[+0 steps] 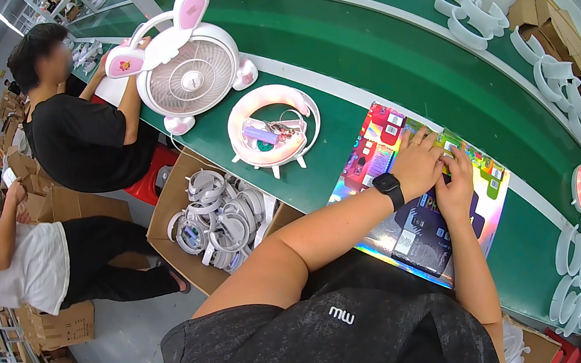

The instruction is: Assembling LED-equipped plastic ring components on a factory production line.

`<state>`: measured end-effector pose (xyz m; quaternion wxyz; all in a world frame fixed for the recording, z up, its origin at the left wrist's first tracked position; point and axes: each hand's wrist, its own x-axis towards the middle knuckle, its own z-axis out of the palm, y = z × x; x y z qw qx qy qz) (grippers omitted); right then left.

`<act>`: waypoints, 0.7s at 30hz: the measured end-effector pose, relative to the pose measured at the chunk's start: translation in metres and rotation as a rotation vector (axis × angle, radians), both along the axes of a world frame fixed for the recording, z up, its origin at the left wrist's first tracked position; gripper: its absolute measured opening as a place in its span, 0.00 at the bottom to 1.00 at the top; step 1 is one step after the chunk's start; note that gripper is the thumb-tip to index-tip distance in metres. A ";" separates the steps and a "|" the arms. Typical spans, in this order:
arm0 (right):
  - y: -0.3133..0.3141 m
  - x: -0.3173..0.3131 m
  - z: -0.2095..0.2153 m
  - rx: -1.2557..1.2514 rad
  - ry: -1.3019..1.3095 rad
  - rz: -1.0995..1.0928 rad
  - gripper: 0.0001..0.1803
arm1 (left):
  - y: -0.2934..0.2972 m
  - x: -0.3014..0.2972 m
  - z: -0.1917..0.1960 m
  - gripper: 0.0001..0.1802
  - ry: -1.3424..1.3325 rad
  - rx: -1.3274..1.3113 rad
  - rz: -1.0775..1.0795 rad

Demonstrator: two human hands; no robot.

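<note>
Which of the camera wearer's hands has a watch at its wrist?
The left hand, resting on the colourful packaging: a black watch circles its wrist, while the right hand has a bare wrist.

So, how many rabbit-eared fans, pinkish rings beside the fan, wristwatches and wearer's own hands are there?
Rabbit-eared fan: 1
Pinkish ring: 1
Black wristwatch: 1
Left hand and right hand, on glossy packaging: 2
Total: 5

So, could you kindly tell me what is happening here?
The person's left hand and right hand are on glossy, multicoloured printed packaging on a green worktop. To its left are a white and pinkish ring with exposed parts inside and a round white fan with rabbit ears. A co-worker in a black shirt sits farther left.
</note>
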<state>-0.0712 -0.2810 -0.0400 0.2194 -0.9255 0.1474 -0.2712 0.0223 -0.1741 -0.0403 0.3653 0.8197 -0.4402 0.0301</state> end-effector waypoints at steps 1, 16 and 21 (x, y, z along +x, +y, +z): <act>0.000 0.000 0.000 -0.005 0.004 0.001 0.13 | 0.000 0.000 -0.001 0.18 0.000 -0.008 0.001; 0.000 -0.003 0.004 0.031 0.052 0.014 0.16 | 0.104 0.038 0.122 0.19 0.106 -0.337 0.017; -0.001 -0.003 0.002 0.020 0.049 0.007 0.15 | 0.225 0.090 0.123 0.18 0.270 -0.542 0.522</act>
